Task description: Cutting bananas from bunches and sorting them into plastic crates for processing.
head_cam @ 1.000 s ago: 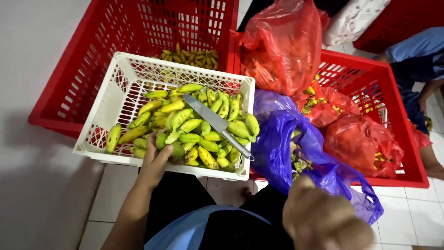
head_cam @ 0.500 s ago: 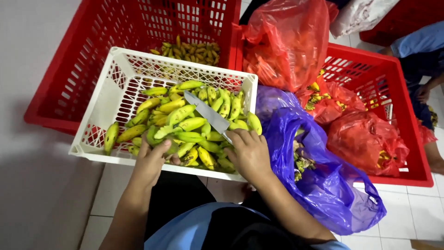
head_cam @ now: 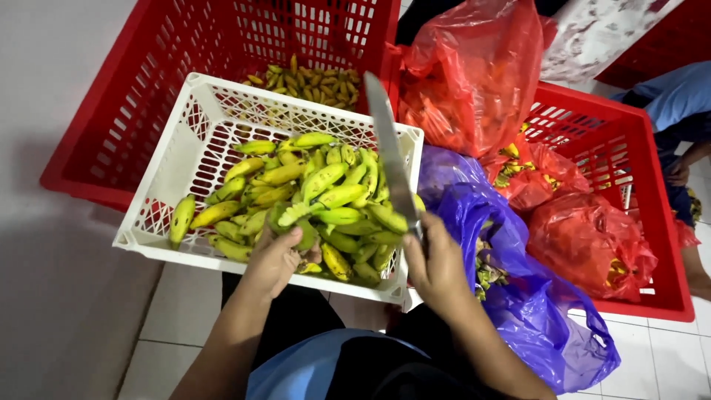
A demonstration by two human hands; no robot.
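A white plastic crate (head_cam: pixel 192 133) holds a heap of small green and yellow bananas (head_cam: pixel 333 200). My left hand (head_cam: pixel 275 258) grips a bunch of bananas (head_cam: pixel 296 222) at the crate's near edge. In my right hand (head_cam: pixel 437 267) is a long knife (head_cam: pixel 389 155), its blade raised and pointing away from me over the bananas.
A red crate (head_cam: pixel 111 111) behind the white one contains more small bananas (head_cam: pixel 311 85). A purple plastic bag (head_cam: pixel 518 296) lies at my right. Further right, a second red crate (head_cam: pixel 652 222) carries red bags (head_cam: pixel 474 74). Another person's sleeve (head_cam: pixel 681 96) shows at the right edge.
My right hand came in from the lower right, took the knife that lay across the bananas and lifted it upright. My left hand closed on a bunch.
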